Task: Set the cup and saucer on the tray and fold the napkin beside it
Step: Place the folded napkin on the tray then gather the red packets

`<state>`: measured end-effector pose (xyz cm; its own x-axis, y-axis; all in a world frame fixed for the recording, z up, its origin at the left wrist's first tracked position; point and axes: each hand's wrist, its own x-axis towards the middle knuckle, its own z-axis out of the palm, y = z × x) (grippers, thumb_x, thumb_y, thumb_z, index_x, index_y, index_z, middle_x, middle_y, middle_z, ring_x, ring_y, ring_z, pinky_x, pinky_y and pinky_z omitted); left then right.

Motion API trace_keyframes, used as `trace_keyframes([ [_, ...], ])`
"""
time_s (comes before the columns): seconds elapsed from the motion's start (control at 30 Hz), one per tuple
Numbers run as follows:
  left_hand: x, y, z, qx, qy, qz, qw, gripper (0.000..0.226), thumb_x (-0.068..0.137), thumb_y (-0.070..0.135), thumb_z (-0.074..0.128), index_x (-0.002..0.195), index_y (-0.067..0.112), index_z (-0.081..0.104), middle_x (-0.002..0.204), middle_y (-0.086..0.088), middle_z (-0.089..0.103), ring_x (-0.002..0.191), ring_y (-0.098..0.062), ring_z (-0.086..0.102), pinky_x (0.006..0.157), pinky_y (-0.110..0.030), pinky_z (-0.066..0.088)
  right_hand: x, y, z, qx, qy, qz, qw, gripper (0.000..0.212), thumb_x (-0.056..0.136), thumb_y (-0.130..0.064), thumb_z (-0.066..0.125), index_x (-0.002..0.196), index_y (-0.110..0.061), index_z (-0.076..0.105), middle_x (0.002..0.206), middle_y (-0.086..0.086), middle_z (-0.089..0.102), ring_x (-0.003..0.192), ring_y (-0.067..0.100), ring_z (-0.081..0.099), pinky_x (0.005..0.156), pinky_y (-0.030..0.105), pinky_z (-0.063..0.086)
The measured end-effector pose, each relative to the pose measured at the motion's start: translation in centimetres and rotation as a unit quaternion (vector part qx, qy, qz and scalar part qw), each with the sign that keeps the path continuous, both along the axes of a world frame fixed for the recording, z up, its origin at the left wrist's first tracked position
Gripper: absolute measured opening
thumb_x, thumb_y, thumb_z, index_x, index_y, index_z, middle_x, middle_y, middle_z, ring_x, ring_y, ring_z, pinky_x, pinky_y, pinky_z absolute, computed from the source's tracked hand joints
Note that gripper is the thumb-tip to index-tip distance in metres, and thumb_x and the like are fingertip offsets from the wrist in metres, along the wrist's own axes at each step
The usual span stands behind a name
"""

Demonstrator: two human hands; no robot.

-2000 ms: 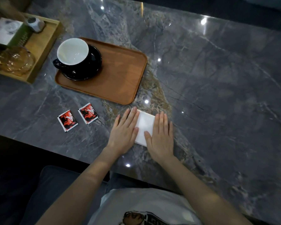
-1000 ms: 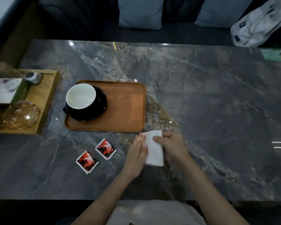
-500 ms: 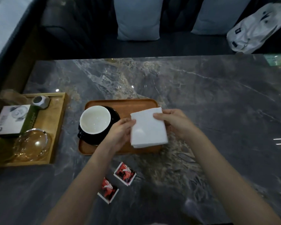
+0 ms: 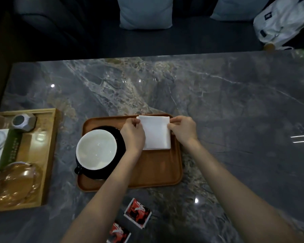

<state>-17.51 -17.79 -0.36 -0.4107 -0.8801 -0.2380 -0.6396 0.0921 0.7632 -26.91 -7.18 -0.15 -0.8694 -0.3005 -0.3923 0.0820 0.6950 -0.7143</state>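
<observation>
Now, from the head camera, both hands meet over the brown wooden tray (image 4: 158, 171) on the grey marble table (image 4: 235, 106). The left hand (image 4: 132, 135) has its fingers curled and pinches the far left corner of the folded white napkin (image 4: 156, 132) between thumb and fingertips. The right hand (image 4: 182, 128) does the same at the far right corner, its fingers bent around the napkin's edge. The napkin is a neat square lying over the far right part of the tray; whether it rests flat on the wood or is held just above it cannot be told. Just left of it, the black cup (image 4: 96, 149) with a white inside sits on its black saucer (image 4: 120, 137) on the tray's left half, handle toward the near left; the left wrist crosses above the saucer's right rim.

Near the table's front edge lie two red, black and white sachets (image 4: 137, 213), their printing too blurred to read. To the left, a lighter wooden box tray (image 4: 49, 155) holds a grey faceted object (image 4: 24, 122), a white and green box (image 4: 2, 148) whose line of small print is illegible, and a clear glass dish (image 4: 14, 183). Beyond the table are pale cushions (image 4: 146, 13) on a dark sofa and a white bag (image 4: 284, 21) with a small dark label that cannot be made out.
</observation>
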Motion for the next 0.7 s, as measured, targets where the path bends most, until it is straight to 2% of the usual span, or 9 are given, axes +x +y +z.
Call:
trace_keyframes([
  [0.07,-0.3,0.1,-0.6,-0.023,-0.007,-0.012,1.000,0.020,0.089,0.008,0.049,0.104,0.000,0.061,0.106,-0.020,0.066,0.102,-0.035,0.058,0.081,-0.030,0.035,0.1,-0.1,-0.3,0.043,0.061,0.042,0.996,0.020,0.080,-0.014,0.063,0.097,-0.008,0.072,0.099,0.011,0.073,0.094,0.023,0.065,0.086,0.030,0.050],
  [0.13,-0.4,0.3,-1.0,-0.038,-0.007,-0.020,0.999,0.021,0.089,0.004,0.047,0.106,0.000,0.059,0.109,-0.020,0.065,0.103,-0.034,0.057,0.082,-0.029,0.035,0.1,-0.3,-0.6,0.062,0.099,0.059,0.991,0.020,0.083,-0.014,0.060,0.099,-0.008,0.071,0.100,0.011,0.072,0.095,0.022,0.064,0.083,0.026,0.046],
  [0.27,-0.7,0.4,-1.7,-0.087,-0.003,-0.077,0.993,0.019,0.087,-0.003,0.047,0.103,-0.005,0.056,0.106,-0.022,0.062,0.102,-0.035,0.055,0.081,-0.026,0.032,0.2,-0.8,-1.4,0.068,0.153,0.066,0.984,0.021,0.086,-0.012,0.056,0.101,-0.006,0.070,0.099,0.013,0.072,0.092,0.026,0.065,0.084,0.035,0.052],
  [0.4,-0.6,0.5,-2.6,-0.129,-0.041,-0.123,0.983,0.017,0.086,-0.004,0.048,0.102,-0.003,0.054,0.108,-0.022,0.054,0.103,-0.034,0.049,0.088,-0.033,0.035,0.5,-0.8,-1.7,0.061,0.188,0.064,0.978,0.023,0.088,-0.012,0.053,0.104,-0.006,0.069,0.099,0.015,0.072,0.090,0.030,0.066,0.080,0.038,0.051],
  [0.5,-0.4,0.4,-3.2,-0.146,-0.062,-0.134,0.978,0.015,0.086,-0.001,0.051,0.100,-0.003,0.054,0.107,-0.023,0.051,0.101,-0.036,0.048,0.089,-0.040,0.038,1.0,-0.3,-1.8,0.053,0.197,0.113,0.972,0.024,0.089,-0.010,0.053,0.107,-0.003,0.067,0.107,0.016,0.068,0.095,0.030,0.063,0.084,0.037,0.048],
  [0.7,-0.7,0.6,-2.6,-0.142,-0.105,-0.146,0.973,0.016,0.090,0.002,0.047,0.105,-0.004,0.052,0.111,-0.023,0.051,0.104,-0.035,0.048,0.090,-0.037,0.036,2.4,0.1,-1.9,0.096,0.196,0.220,0.951,0.037,0.093,-0.013,0.047,0.124,0.005,0.051,0.122,0.018,0.051,0.116,0.028,0.046,0.097,0.033,0.042],
])
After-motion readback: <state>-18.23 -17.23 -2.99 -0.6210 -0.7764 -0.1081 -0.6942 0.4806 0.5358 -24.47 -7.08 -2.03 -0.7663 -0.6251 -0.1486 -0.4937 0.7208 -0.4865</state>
